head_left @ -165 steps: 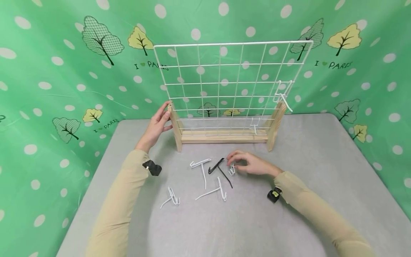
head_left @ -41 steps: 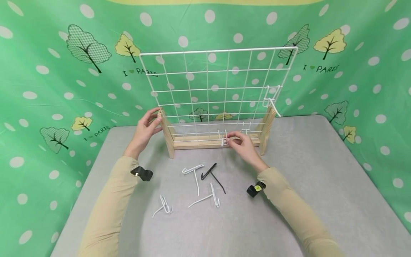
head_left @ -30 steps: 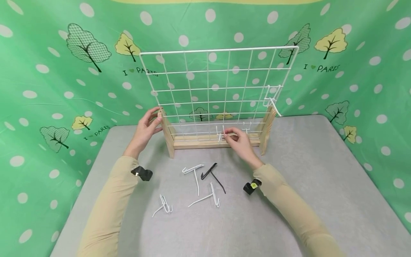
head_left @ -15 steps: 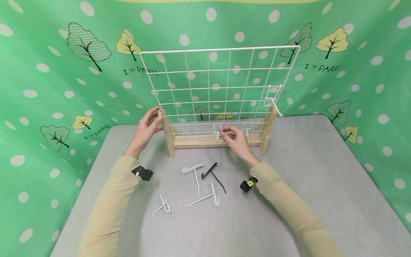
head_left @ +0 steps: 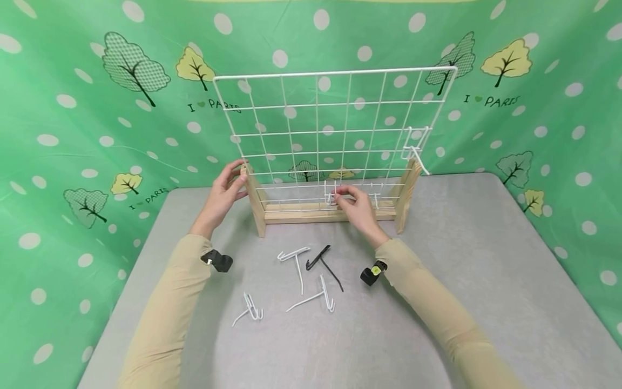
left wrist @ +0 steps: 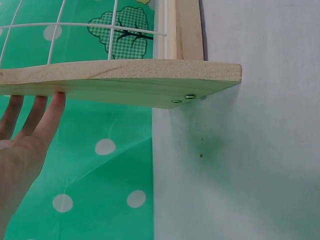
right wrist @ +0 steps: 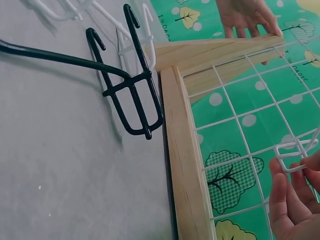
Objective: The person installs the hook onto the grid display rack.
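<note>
My right hand (head_left: 358, 208) pinches a white wire hook (right wrist: 290, 157) at the lower middle of a white wire grid panel (head_left: 335, 71). In the head view the hook's two upright prongs overlap the grid's lower bars, and my fingertips cover part of it. The panel stands in a wooden stand (head_left: 291, 218). My left hand (head_left: 221, 197) holds the top of the stand's left upright (left wrist: 120, 70), several fingers against its outer face. A white hook (head_left: 414, 151) hangs at the panel's right edge, another (head_left: 376, 199) lower on the right.
On the grey table (head_left: 389, 335) before the stand lie a black hook (head_left: 324, 262) and white hooks: one (head_left: 295, 256) beside it, one (head_left: 320, 296) nearer, one (head_left: 251, 309) at left. A green patterned cloth (head_left: 291, 32) hangs behind.
My right hand took a white hook from the table and brought it to the grid, then shifted it slightly left and up along the lower bars. My left hand keeps its hold on the stand.
</note>
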Available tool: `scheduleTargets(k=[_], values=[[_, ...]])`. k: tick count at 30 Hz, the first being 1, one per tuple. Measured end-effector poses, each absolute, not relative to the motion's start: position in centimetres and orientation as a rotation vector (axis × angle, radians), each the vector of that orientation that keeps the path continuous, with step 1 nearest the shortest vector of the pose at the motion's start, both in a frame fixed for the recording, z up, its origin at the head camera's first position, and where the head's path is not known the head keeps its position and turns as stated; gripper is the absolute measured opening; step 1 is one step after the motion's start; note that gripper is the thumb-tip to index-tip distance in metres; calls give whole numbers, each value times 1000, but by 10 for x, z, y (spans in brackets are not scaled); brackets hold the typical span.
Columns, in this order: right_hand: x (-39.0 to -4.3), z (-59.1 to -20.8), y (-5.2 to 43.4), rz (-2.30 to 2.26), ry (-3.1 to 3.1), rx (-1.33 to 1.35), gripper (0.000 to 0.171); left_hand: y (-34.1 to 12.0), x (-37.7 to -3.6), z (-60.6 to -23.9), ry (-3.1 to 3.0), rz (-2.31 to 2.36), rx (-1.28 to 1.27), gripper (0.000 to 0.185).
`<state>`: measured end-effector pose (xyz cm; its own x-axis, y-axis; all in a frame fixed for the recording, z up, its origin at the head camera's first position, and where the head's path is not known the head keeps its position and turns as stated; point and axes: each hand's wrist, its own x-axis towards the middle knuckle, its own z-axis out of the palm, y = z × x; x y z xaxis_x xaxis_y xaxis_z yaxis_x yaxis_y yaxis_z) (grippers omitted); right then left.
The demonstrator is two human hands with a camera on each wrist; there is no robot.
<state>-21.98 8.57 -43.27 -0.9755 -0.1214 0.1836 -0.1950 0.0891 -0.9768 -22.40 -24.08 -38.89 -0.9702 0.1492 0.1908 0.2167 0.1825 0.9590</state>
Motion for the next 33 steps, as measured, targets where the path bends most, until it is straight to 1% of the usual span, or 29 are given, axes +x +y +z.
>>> scheduleTargets(k=[7, 9, 12, 18, 33], values=[[-221, -429, 83, 2109, -2256, 278, 20, -242, -226, -391, -2374, -1932, -377, 48], [-217, -422, 82, 2146, -2249, 264, 21, -240, -224, -388, -2374, -1936, -380, 47], [-218, -423, 83, 2186, -2243, 246, 23, -241, -225, -388, -2381, -1931, -383, 48], [-224, -441, 82, 2147, -2237, 247, 20, -241, -226, -391, -2372, -1941, -374, 48], [-215, -459, 85, 2299, -2114, 232, 16, -240, -227, -395, -2361, -1925, -349, 48]])
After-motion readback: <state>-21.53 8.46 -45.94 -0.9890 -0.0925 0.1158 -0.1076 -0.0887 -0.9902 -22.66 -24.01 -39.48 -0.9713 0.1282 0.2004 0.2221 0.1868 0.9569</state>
